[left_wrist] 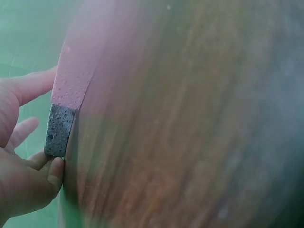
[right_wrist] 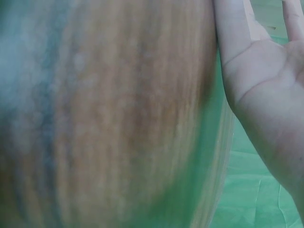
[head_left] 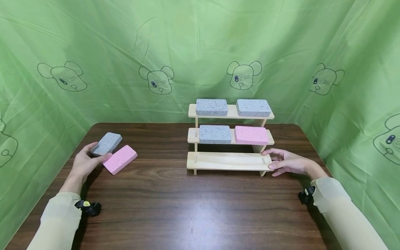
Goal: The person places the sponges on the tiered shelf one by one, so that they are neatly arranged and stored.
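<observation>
Pale sleeves (head_left: 60, 215) lay in the bottom corners. Middle left, the left grip (head_left: 85, 162) pinched a gray sponge (head_left: 107, 143), likely light and soft, best held by its sides. Middle right, the right grip (head_left: 289, 162) held a wooden stand (head_left: 229, 161).

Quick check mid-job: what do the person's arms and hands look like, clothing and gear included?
The left hand and right hand are bare, without gloves. The left sleeve and right sleeve are long, plain and pale cream. A small black camera sits at each wrist: the left camera, beside a yellow patch, and the right camera.
</observation>
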The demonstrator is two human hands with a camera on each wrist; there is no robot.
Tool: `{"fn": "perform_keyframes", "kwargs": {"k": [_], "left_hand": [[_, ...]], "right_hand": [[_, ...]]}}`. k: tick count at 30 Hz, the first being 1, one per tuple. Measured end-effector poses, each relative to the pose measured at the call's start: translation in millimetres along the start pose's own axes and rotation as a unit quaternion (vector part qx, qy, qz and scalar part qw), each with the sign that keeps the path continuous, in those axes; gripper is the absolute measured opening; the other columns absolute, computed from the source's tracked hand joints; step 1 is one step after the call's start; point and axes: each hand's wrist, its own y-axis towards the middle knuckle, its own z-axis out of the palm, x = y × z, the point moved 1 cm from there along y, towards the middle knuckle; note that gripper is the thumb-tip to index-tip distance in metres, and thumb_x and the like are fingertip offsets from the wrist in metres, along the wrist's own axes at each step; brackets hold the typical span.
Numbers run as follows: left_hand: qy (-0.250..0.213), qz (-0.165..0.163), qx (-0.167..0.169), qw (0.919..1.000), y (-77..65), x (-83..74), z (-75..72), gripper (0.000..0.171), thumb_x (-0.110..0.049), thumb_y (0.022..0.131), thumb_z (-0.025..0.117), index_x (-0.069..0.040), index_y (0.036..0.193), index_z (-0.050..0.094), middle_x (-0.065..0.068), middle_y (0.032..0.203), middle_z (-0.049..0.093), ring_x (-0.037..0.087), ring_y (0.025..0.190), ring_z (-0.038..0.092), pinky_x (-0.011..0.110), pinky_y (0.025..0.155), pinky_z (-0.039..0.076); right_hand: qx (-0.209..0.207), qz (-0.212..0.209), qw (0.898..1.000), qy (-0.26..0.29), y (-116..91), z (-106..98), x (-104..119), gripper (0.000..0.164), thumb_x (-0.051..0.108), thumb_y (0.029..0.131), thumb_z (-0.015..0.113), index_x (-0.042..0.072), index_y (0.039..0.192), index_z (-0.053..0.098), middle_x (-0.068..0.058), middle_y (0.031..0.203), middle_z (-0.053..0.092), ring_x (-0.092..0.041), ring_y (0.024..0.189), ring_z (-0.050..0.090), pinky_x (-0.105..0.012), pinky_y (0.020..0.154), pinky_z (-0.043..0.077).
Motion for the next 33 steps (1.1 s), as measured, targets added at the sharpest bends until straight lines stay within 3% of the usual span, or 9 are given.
{"fn": "perform_keyframes", "kwargs": {"k": [5, 15, 24, 26, 28, 33], "left_hand": [[0.000, -0.007, -0.021, 0.9998, 1.0, 0.4, 0.7, 0.091, -0.027, 0.089, 0.080, -0.001, 0.158, 0.027, 0.032, 0.152, 0.038, 0.042, 0.128, 0.042, 0.017, 0.079, 0.037], [0.004, -0.003, -0.024, 0.9997, -1.7, -1.1, 2.6, 0.083, -0.021, 0.090, 0.078, 0.002, 0.156, 0.032, 0.032, 0.151, 0.039, 0.040, 0.126, 0.044, 0.013, 0.076, 0.035], [-0.038, -0.019, -0.031, 0.9986, -7.0, -1.6, -1.4, 0.085, -0.018, 0.091, 0.077, 0.002, 0.157, 0.027, 0.031, 0.152, 0.037, 0.035, 0.118, 0.045, 0.008, 0.068, 0.044], [-0.037, -0.026, -0.028, 0.9986, -7.9, -1.7, -3.1, 0.088, -0.021, 0.092, 0.076, 0.002, 0.158, 0.024, 0.032, 0.153, 0.036, 0.036, 0.121, 0.044, 0.008, 0.070, 0.044], [-0.030, -0.038, -0.019, 0.9986, -8.3, -1.7, -4.1, 0.090, -0.026, 0.092, 0.076, 0.001, 0.159, 0.021, 0.032, 0.155, 0.033, 0.039, 0.129, 0.042, 0.014, 0.081, 0.047], [-0.021, -0.063, -0.004, 0.9978, -8.0, -2.4, -3.3, 0.093, -0.031, 0.092, 0.076, -0.002, 0.161, 0.020, 0.030, 0.157, 0.031, 0.042, 0.138, 0.036, 0.042, 0.106, 0.042]], "right_hand": [[-0.002, 0.001, 1.000, -0.001, 0.8, -0.7, -1.0, 0.046, -0.002, 0.098, 0.058, 0.022, 0.137, 0.051, -0.021, 0.126, 0.057, -0.037, 0.110, 0.064, -0.059, 0.088, 0.055], [0.009, -0.001, 1.000, 0.005, 0.4, -0.6, 0.6, 0.046, -0.003, 0.098, 0.057, 0.019, 0.137, 0.049, -0.020, 0.129, 0.055, -0.036, 0.112, 0.063, -0.059, 0.089, 0.054], [0.012, -0.006, 1.000, 0.009, 1.5, 3.3, -3.5, 0.046, -0.004, 0.098, 0.056, 0.017, 0.138, 0.048, -0.020, 0.130, 0.055, -0.036, 0.113, 0.063, -0.060, 0.089, 0.054], [0.012, -0.007, 1.000, 0.008, 1.7, 4.1, -3.5, 0.046, -0.003, 0.098, 0.056, 0.016, 0.139, 0.047, -0.020, 0.131, 0.055, -0.037, 0.113, 0.063, -0.060, 0.089, 0.054], [0.008, -0.008, 1.000, 0.002, 0.8, 4.1, -2.3, 0.046, -0.003, 0.098, 0.056, 0.016, 0.139, 0.048, -0.020, 0.130, 0.055, -0.037, 0.113, 0.063, -0.060, 0.088, 0.054], [0.002, -0.010, 1.000, -0.006, -1.7, 3.3, 1.2, 0.047, -0.005, 0.098, 0.056, 0.016, 0.139, 0.048, -0.020, 0.130, 0.055, -0.037, 0.112, 0.063, -0.059, 0.088, 0.055]]}}
